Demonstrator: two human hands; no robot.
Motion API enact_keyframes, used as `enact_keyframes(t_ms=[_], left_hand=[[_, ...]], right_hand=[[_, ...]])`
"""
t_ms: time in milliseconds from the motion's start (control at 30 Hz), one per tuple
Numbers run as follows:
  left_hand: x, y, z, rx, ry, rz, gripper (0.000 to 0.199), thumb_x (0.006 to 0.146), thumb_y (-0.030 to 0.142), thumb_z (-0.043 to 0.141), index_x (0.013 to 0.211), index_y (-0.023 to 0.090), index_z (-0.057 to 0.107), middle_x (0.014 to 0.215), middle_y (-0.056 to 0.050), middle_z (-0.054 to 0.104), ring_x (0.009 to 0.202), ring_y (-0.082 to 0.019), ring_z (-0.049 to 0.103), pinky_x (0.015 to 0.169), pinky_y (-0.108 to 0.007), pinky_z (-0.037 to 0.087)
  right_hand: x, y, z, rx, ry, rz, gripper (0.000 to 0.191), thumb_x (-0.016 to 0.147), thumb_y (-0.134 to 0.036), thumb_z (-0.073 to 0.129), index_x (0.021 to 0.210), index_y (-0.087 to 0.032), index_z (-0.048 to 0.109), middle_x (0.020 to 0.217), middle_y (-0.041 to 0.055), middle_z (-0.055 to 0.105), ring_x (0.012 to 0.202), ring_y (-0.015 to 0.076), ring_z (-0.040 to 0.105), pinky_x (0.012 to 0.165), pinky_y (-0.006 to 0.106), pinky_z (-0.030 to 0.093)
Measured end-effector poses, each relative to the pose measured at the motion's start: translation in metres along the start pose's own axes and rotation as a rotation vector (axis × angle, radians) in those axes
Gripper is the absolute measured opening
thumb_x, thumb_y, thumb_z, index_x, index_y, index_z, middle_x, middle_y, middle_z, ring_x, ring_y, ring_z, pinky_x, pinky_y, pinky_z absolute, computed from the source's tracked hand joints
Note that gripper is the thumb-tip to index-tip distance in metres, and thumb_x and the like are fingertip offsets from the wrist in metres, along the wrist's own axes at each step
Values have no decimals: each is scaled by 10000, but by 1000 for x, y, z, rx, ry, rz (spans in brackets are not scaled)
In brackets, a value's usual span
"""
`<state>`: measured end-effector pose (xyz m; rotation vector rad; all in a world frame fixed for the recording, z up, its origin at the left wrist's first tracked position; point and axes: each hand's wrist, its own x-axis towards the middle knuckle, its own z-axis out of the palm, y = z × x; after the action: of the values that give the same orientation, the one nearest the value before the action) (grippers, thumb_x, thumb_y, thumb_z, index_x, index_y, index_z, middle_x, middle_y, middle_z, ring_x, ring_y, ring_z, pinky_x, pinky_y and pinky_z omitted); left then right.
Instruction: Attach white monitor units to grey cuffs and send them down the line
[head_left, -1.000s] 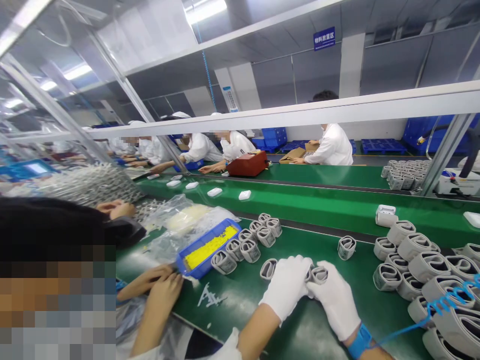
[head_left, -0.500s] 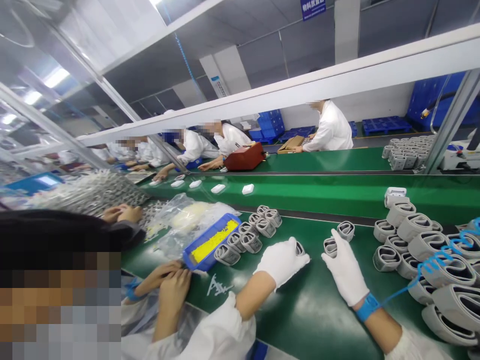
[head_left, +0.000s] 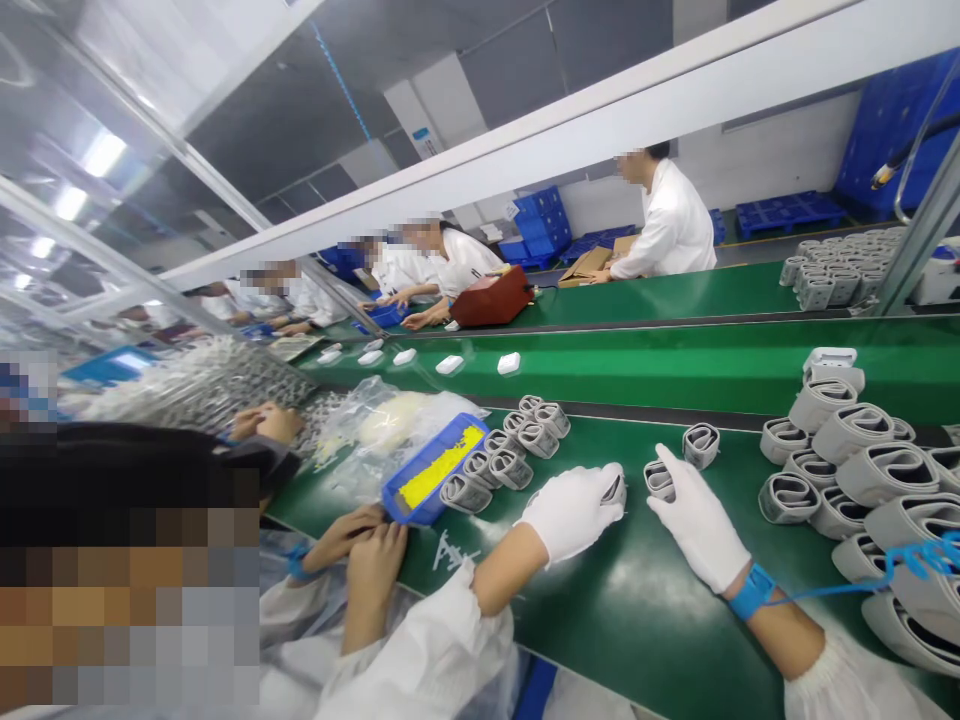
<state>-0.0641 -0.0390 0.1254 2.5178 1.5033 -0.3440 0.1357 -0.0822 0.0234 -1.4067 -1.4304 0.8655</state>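
Observation:
My left hand (head_left: 574, 512), in a white glove, is closed round a rolled grey cuff (head_left: 613, 489) on the green table. Farther right, my right hand (head_left: 697, 520), gloved and with a blue wrist strap (head_left: 752, 592), has its thumb and fingers apart beside another rolled cuff (head_left: 660, 481); whether the fingertips touch it is hard to tell. Just behind that hand stands one more rolled cuff (head_left: 701, 445). Several rolled cuffs (head_left: 536, 438) stand in rows left of my hands, and a larger pile of them (head_left: 870, 465) lies at the right.
A blue tray (head_left: 425, 512) of yellow pieces adjoins the left cuffs, with white strips (head_left: 452, 552) in front. A co-worker's bare hands (head_left: 375, 555) rest close to my left arm. White devices (head_left: 508, 363) lie on the green conveyor (head_left: 660, 358). A blue coiled cord runs from my right wrist.
The view has shifted slightly. My left hand still holds its cuff, which shows more between the fingertips. My right hand remains beside its cuff with little change.

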Motion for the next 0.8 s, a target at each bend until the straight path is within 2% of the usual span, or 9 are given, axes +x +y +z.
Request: enact_keyframes(t_ms=[133, 233, 333, 433, 500, 700, 800], left_hand=[[-5, 2, -5, -9, -15, 45, 199, 974, 397, 617, 1151, 306, 602, 1046, -65, 743, 983, -306, 705, 770, -352, 513], [-5, 3, -1, -10, 23, 53, 173, 974, 381, 604, 1129, 304, 602, 1061, -56, 744, 992, -299, 700, 781, -356, 512], [-3, 6, 5, -11, 62, -35, 230, 960, 458, 613, 1114, 288, 602, 1017, -63, 740, 987, -310, 706, 776, -363, 516], [2, 10, 9, -11, 33, -182, 422, 927, 624, 634, 1129, 255, 602, 983, -95, 741, 944, -337, 726, 763, -382, 527], [5, 13, 10, 23, 23, -231, 452, 930, 636, 630, 1142, 238, 606, 976, -112, 744, 937, -345, 736, 775, -389, 532], [0, 8, 9, 77, 37, -129, 324, 971, 524, 634, 1182, 279, 613, 993, -75, 730, 899, -299, 729, 751, -343, 509], [-3, 6, 9, 56, 77, 2, 227, 983, 468, 659, 1139, 306, 630, 1028, -45, 727, 958, -271, 713, 773, -318, 496]], right_hand=[[0, -3, -2, -3, 2, 0, 714, 899, -260, 605, 1606, -296, 515, 1308, 50, 708, 1169, 232, 707, 1132, 385, 533], [1, -3, -4, -9, -25, -3, 703, 893, -250, 612, 1591, -297, 536, 1341, 55, 701, 1187, 235, 702, 1147, 400, 524], [2, -2, -4, -5, -44, -12, 682, 887, -252, 624, 1566, -285, 566, 1401, 67, 688, 1239, 246, 689, 1149, 400, 525], [1, 1, -2, -12, -37, -17, 680, 890, -259, 619, 1568, -272, 563, 1426, 73, 675, 1265, 246, 678, 1170, 402, 507], [1, 2, 0, -17, -30, -13, 677, 893, -263, 612, 1568, -267, 560, 1426, 74, 670, 1281, 244, 670, 1192, 406, 485], [1, 0, -1, -26, -54, -7, 673, 888, -264, 615, 1559, -239, 568, 1419, 82, 677, 1289, 244, 670, 1186, 389, 490], [1, -1, -2, -16, -61, -4, 667, 892, -257, 612, 1557, -246, 569, 1393, 76, 693, 1268, 240, 682, 1165, 381, 507]])
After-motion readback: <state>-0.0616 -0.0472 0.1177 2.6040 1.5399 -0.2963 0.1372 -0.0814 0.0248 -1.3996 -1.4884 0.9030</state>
